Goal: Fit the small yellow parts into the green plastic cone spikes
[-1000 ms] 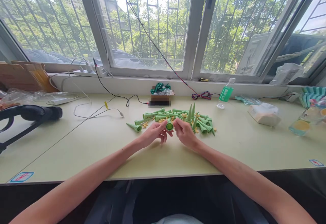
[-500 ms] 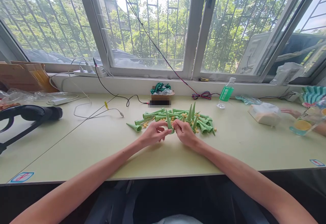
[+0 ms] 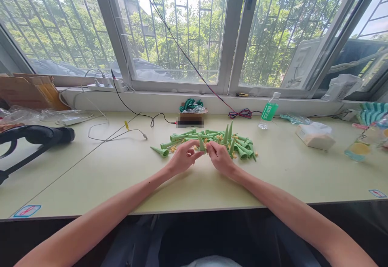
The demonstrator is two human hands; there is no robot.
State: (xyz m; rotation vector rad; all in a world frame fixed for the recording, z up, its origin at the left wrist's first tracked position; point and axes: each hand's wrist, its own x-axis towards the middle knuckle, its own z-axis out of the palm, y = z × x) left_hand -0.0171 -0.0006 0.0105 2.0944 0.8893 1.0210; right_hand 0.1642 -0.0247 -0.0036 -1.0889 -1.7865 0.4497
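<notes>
One green cone (image 3: 201, 143) is held nearly upright above the near edge of the pile, with its narrow tip pointed up and its wide end gripped low between the thumb and fingers of the left hand (image 3: 181, 157). The right hand (image 3: 221, 158) is placed just beside it, fingers curled together; whether anything is pinched there cannot be told. Other green cones (image 3: 244, 153) are heaped on the counter (image 3: 163, 190), mostly on their sides, a few upright, with small yellow pieces (image 3: 172, 149) scattered among them. The cones are judged to be light, fairly stiff plastic, smooth enough to be turned easily and unlikely to be broken by a modest pinch. The grip is best taken at the wide rim, as the taper may be slipped from; the yellow pieces are judged light and easily scattered. Behind the pile, crumpled dark green material (image 3: 189, 105) and clear wrapping are contained in a small open box (image 3: 197, 116). A green label is borne by the clear bottle (image 3: 268, 111); its liquid level cannot be confirmed. White tissue (image 3: 318, 128) is seen protruding from the tissue box (image 3: 315, 140).
</notes>
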